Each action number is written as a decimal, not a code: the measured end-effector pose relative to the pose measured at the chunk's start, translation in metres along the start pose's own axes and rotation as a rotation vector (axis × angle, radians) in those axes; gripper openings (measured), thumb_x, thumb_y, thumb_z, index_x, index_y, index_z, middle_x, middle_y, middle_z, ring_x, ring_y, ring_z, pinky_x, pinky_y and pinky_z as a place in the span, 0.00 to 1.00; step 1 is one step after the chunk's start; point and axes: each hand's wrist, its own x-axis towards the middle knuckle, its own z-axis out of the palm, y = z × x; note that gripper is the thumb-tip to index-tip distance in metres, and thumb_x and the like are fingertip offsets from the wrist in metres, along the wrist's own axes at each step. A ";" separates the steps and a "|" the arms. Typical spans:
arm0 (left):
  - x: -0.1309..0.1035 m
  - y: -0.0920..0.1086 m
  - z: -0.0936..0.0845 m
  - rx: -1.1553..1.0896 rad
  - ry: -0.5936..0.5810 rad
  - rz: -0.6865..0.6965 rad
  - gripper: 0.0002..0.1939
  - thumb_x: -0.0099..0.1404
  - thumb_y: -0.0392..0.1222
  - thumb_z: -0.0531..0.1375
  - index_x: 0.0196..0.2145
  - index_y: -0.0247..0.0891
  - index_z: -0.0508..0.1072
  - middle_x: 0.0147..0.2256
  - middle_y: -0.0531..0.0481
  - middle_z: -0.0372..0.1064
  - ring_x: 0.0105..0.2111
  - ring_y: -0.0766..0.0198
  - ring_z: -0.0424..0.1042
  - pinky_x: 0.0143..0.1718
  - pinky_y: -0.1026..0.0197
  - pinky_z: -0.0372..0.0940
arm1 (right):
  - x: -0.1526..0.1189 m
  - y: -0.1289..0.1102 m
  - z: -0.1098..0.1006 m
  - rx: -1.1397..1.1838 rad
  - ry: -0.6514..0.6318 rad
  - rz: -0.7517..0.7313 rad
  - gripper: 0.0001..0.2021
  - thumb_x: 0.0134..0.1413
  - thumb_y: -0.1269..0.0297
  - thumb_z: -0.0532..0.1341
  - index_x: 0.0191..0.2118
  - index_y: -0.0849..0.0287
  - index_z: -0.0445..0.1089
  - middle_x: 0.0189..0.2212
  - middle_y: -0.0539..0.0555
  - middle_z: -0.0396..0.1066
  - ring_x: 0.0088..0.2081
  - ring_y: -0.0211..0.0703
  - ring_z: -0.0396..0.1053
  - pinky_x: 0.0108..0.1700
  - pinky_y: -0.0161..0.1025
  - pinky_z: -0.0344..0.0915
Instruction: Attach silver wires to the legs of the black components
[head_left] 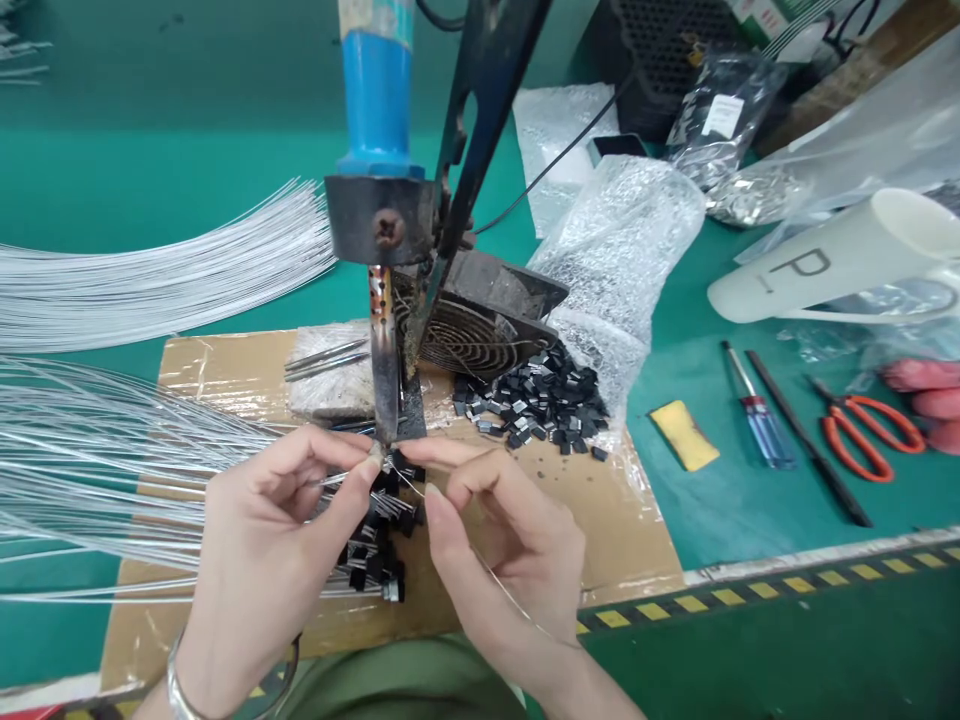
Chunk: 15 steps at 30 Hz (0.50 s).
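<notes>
Wire (407, 480): running from right hand (517, 540) up to just below iron tip (385, 400). Pinching it between right thumb and fingers, almost closed. Pinching a small piece (379, 451) in left hand (262, 540), thumb to index, just at iron tip; mostly hidden, so not making out what exactly. Doing this well: holding small piece dead steady, guiding wire in lightly, bracing both hands over cardboard (615, 540), keeping fingertips clear of likely hot iron tip.

Iron (377, 105): clamped, tip (385, 415) down btwn hands
L hand (259, 550): pinching sm. pc (377, 452), mostly hidden, at tip
R hand (514, 550): thin wire (406, 480) btwn thumb & index
Blk pcs (536, 400): piled by fan (476, 335)
</notes>
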 end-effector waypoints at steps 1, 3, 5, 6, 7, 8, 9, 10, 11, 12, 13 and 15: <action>0.001 0.001 0.000 -0.006 0.001 -0.001 0.03 0.59 0.38 0.71 0.27 0.43 0.82 0.29 0.55 0.81 0.28 0.72 0.78 0.31 0.78 0.70 | 0.000 0.000 0.000 -0.001 0.005 -0.001 0.11 0.65 0.79 0.64 0.37 0.53 0.69 0.54 0.52 0.82 0.57 0.43 0.80 0.61 0.40 0.72; 0.002 0.003 0.001 -0.017 -0.001 -0.007 0.03 0.59 0.38 0.71 0.27 0.43 0.82 0.28 0.55 0.79 0.27 0.72 0.76 0.29 0.77 0.70 | 0.002 -0.002 -0.001 -0.005 0.009 0.002 0.11 0.64 0.78 0.65 0.36 0.53 0.69 0.53 0.53 0.83 0.56 0.45 0.81 0.59 0.40 0.74; 0.003 0.005 0.001 -0.020 -0.001 -0.009 0.03 0.59 0.38 0.71 0.28 0.44 0.83 0.28 0.55 0.79 0.25 0.72 0.75 0.28 0.77 0.69 | 0.005 -0.004 -0.001 -0.007 0.010 0.016 0.11 0.63 0.78 0.65 0.34 0.53 0.69 0.52 0.54 0.84 0.55 0.47 0.82 0.58 0.42 0.75; 0.003 0.006 0.001 -0.019 0.000 -0.008 0.03 0.59 0.38 0.71 0.28 0.44 0.83 0.28 0.55 0.79 0.25 0.72 0.74 0.27 0.77 0.69 | 0.007 -0.005 -0.001 -0.006 0.013 0.023 0.12 0.63 0.78 0.65 0.34 0.53 0.69 0.52 0.55 0.84 0.54 0.47 0.82 0.57 0.42 0.76; 0.003 0.007 0.002 -0.018 -0.003 -0.008 0.04 0.60 0.38 0.71 0.28 0.44 0.83 0.28 0.55 0.79 0.25 0.72 0.74 0.27 0.77 0.69 | 0.008 -0.005 -0.001 -0.003 0.018 0.029 0.12 0.62 0.78 0.65 0.33 0.53 0.68 0.51 0.55 0.84 0.53 0.48 0.83 0.57 0.43 0.76; 0.003 0.008 0.002 -0.020 -0.006 -0.010 0.03 0.60 0.38 0.71 0.28 0.44 0.83 0.28 0.55 0.79 0.25 0.72 0.74 0.27 0.76 0.68 | 0.010 -0.005 0.000 0.003 0.029 0.033 0.12 0.62 0.78 0.65 0.33 0.53 0.68 0.51 0.55 0.85 0.53 0.48 0.83 0.57 0.43 0.76; 0.002 0.008 0.002 -0.023 -0.008 -0.014 0.03 0.60 0.38 0.71 0.28 0.44 0.83 0.28 0.55 0.79 0.24 0.71 0.73 0.26 0.76 0.68 | 0.011 -0.005 0.000 0.011 0.039 0.035 0.12 0.62 0.78 0.65 0.32 0.53 0.68 0.50 0.55 0.85 0.52 0.48 0.83 0.57 0.43 0.77; 0.002 0.009 0.002 -0.027 -0.013 -0.018 0.03 0.60 0.38 0.71 0.28 0.44 0.83 0.27 0.54 0.79 0.25 0.71 0.73 0.26 0.75 0.69 | 0.011 -0.005 0.001 0.020 0.047 0.036 0.12 0.61 0.78 0.65 0.32 0.53 0.68 0.50 0.55 0.85 0.52 0.48 0.83 0.56 0.44 0.77; 0.002 0.009 0.002 -0.034 -0.017 -0.020 0.03 0.59 0.38 0.72 0.28 0.43 0.83 0.27 0.54 0.79 0.25 0.70 0.74 0.27 0.74 0.69 | 0.012 -0.005 0.002 0.029 0.055 0.034 0.12 0.61 0.78 0.65 0.32 0.53 0.68 0.50 0.55 0.85 0.52 0.49 0.83 0.56 0.44 0.77; 0.002 0.010 0.001 -0.039 -0.015 -0.026 0.03 0.59 0.39 0.72 0.28 0.43 0.83 0.28 0.54 0.79 0.25 0.69 0.74 0.27 0.74 0.70 | 0.012 -0.004 0.002 0.037 0.060 0.031 0.12 0.61 0.78 0.65 0.32 0.53 0.69 0.50 0.55 0.85 0.52 0.49 0.83 0.56 0.44 0.77; 0.002 0.010 0.001 -0.042 -0.011 -0.032 0.03 0.59 0.39 0.72 0.28 0.43 0.83 0.28 0.54 0.79 0.26 0.69 0.75 0.28 0.73 0.71 | 0.012 -0.004 0.003 0.042 0.061 0.030 0.12 0.61 0.78 0.65 0.32 0.53 0.69 0.50 0.55 0.85 0.52 0.49 0.83 0.56 0.43 0.77; 0.002 0.011 0.001 -0.045 -0.006 -0.039 0.03 0.59 0.39 0.72 0.28 0.44 0.83 0.29 0.54 0.79 0.26 0.69 0.75 0.30 0.74 0.72 | 0.012 -0.005 0.002 0.045 0.057 0.034 0.12 0.62 0.78 0.65 0.32 0.53 0.69 0.50 0.54 0.85 0.53 0.48 0.83 0.56 0.43 0.77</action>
